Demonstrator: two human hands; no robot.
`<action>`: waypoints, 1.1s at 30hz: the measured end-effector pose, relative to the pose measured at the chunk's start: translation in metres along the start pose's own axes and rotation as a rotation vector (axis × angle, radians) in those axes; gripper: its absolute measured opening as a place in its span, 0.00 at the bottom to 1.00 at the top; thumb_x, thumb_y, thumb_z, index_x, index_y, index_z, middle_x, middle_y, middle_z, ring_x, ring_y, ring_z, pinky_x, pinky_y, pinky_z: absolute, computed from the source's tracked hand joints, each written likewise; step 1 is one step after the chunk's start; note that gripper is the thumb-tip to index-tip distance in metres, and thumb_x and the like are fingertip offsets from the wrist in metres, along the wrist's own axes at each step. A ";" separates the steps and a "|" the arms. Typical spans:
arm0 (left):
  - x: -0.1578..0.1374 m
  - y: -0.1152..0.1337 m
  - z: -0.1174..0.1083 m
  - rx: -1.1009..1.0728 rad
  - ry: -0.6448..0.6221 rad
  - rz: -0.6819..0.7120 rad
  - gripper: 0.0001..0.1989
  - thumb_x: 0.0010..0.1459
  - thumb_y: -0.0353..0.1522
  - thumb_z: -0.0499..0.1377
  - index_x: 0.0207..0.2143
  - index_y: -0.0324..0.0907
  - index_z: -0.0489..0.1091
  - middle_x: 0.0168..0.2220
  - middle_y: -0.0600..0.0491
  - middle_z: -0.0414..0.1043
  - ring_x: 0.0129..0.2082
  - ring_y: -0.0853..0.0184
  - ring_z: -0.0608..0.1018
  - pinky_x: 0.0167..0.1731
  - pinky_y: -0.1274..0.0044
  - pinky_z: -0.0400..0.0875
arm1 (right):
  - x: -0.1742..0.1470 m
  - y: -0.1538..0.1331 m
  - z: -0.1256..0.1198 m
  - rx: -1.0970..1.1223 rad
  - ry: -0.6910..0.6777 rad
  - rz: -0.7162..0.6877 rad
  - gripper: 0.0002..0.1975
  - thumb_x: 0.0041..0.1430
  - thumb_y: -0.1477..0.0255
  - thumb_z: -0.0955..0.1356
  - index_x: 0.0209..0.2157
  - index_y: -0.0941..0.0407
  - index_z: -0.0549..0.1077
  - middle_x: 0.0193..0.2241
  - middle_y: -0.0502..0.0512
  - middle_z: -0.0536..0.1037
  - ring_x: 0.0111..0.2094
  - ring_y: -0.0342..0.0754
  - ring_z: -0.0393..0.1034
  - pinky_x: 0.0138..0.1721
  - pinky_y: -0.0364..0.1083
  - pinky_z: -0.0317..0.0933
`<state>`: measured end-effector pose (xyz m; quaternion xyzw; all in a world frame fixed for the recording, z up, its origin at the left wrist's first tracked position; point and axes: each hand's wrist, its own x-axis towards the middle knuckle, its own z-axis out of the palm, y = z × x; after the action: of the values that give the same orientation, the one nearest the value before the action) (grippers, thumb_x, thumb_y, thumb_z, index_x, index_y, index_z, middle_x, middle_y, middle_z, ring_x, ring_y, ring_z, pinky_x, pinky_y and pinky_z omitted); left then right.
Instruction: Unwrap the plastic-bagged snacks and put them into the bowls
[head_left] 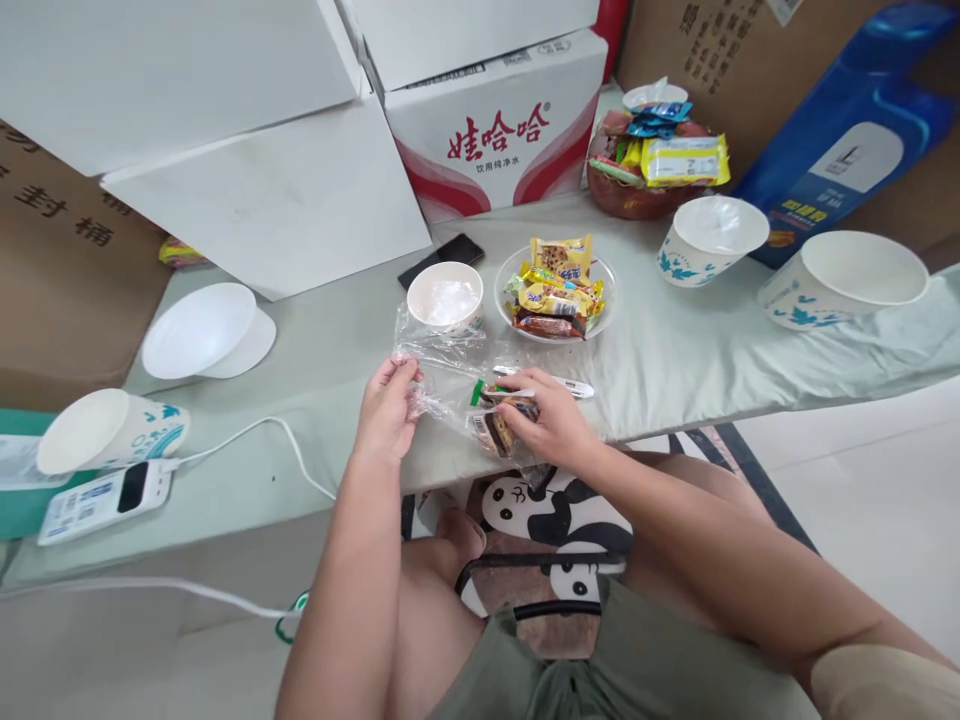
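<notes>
My left hand (390,405) is closed, pinching the edge of a clear plastic bag (442,358) above the cloth-covered table. The bag stretches across to my right hand (551,415), whose fingers are closed around wrapped snacks (495,430) with a green-ended wrapper. Whether those snacks lie inside the bag or beneath it I cannot tell. A white marker pen (570,385) rests just behind my right hand. Behind the bag stands a paper bowl (445,292) with clear plastic inside. To its right, a clear bowl (611,300) holds several wrapped snacks (559,290).
A dark phone (457,255) lies behind the paper bowl. White lids (199,330), a tipped paper bowl (82,430) and a power bank (105,500) with a white cable are left. Paper bowls (701,250), a snack basket (637,195) and a blue bottle (840,120) stand right. Boxes (495,140) line the back.
</notes>
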<state>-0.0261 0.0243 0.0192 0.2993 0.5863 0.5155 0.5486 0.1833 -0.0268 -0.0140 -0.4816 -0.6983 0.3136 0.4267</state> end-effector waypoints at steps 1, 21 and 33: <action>0.001 -0.001 0.001 -0.013 0.007 0.010 0.16 0.42 0.36 0.70 0.30 0.42 0.67 0.22 0.62 0.64 0.12 0.80 0.58 0.10 0.84 0.45 | 0.000 0.001 0.000 -0.004 -0.008 -0.011 0.13 0.64 0.68 0.67 0.47 0.55 0.77 0.43 0.60 0.79 0.45 0.53 0.75 0.49 0.53 0.69; 0.001 -0.001 -0.005 0.074 0.011 0.026 0.13 0.47 0.37 0.66 0.30 0.43 0.65 0.23 0.63 0.62 0.13 0.81 0.57 0.11 0.84 0.43 | 0.019 -0.024 -0.075 0.126 0.532 0.010 0.16 0.67 0.57 0.65 0.50 0.49 0.73 0.47 0.56 0.79 0.46 0.53 0.77 0.46 0.54 0.72; 0.009 -0.002 -0.002 0.077 -0.038 0.019 0.12 0.48 0.36 0.66 0.30 0.42 0.66 0.23 0.62 0.62 0.13 0.81 0.56 0.11 0.84 0.42 | 0.129 0.010 -0.132 -0.572 0.035 0.131 0.34 0.57 0.59 0.70 0.63 0.55 0.64 0.52 0.64 0.78 0.52 0.63 0.73 0.53 0.61 0.66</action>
<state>-0.0292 0.0317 0.0142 0.3354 0.5924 0.4918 0.5429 0.2839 0.1013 0.0735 -0.6315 -0.7185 0.1226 0.2645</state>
